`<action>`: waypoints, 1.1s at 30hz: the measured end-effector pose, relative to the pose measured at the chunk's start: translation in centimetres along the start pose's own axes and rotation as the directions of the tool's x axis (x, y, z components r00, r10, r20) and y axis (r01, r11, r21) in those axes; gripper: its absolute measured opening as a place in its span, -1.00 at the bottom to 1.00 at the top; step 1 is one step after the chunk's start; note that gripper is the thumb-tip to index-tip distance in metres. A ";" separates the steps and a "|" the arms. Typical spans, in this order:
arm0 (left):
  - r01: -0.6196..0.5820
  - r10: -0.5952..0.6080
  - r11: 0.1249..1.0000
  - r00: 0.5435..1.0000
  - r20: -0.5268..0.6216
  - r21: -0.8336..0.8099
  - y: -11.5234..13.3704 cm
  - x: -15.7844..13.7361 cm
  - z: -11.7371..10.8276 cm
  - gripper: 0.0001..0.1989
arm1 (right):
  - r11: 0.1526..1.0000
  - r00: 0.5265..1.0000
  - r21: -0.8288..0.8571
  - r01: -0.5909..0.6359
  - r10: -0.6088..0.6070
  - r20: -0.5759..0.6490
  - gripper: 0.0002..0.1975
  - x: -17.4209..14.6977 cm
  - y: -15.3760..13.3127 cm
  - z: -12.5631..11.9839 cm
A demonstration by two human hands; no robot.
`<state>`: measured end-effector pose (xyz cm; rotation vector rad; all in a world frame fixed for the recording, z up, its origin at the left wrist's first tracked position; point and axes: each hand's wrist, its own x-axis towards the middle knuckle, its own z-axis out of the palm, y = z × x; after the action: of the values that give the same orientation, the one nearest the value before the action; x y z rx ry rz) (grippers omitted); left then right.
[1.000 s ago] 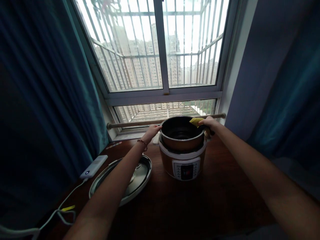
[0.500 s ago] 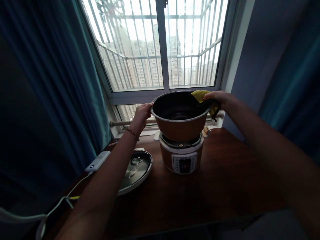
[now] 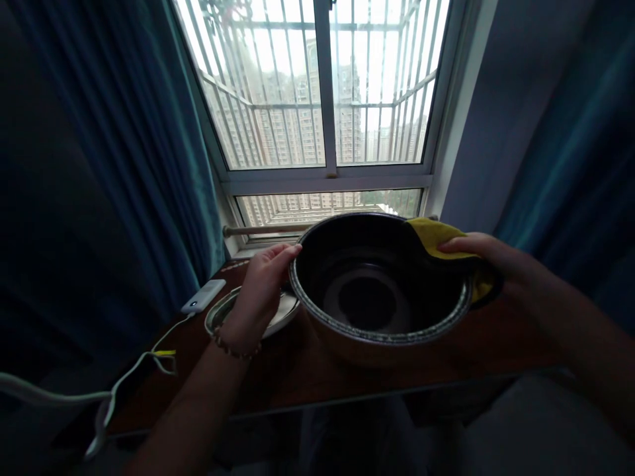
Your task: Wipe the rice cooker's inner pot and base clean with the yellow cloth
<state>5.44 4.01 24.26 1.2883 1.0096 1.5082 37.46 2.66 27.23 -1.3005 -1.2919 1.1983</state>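
Note:
A round inner pot (image 3: 367,297) with a dark inside and a pale rim hangs in the air before me, its mouth tilted toward me. My left hand (image 3: 265,281) is closed on the left side of its rim. On the opposite side my right hand (image 3: 491,258) grips a yellow and black cloth (image 3: 436,237), which is folded over the rim and pressed against the pot. Behind my left wrist a round lid (image 3: 218,314) lies upturned on the table. The cooker base is hidden behind the pot.
The brown wooden table (image 3: 282,370) stands under a barred window (image 3: 327,119). At its left are a white power strip (image 3: 204,295) and a white cable (image 3: 112,396) with a yellow tag. Blue curtains (image 3: 163,165) hang at both sides.
Both hands have drawn the pot up off the cooker base and closer to me, so more of its inside shows. The cooker base has gone out of sight behind it.

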 end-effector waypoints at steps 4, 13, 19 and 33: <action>0.156 -0.155 0.988 0.987 0.046 -0.014 -4.6 -4.3 -1.7 -0.73 | 0.980 0.981 0.086 -0.177 0.168 0.101 -0.77 -0.9 5.4 0.6; 0.300 -0.302 0.952 0.952 0.041 0.058 -13.6 -8.5 -3.5 -0.65 | 0.903 0.924 0.237 -0.359 0.309 0.224 -0.79 0.2 16.0 1.9; 0.310 -0.312 0.944 0.950 0.002 0.111 -16.0 -8.4 -3.7 -0.64 | 0.901 0.921 0.241 -0.361 0.304 0.242 -0.79 1.8 18.2 2.0; 0.322 -0.315 0.935 0.946 -0.070 0.146 -17.8 -10.1 -3.3 -0.62 | 0.909 0.926 0.195 -0.369 0.340 0.163 -0.77 2.5 20.5 2.2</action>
<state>4.87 -0.83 4.15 1.1336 1.3199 1.2328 37.46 4.51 6.54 -1.3462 -0.9936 1.6548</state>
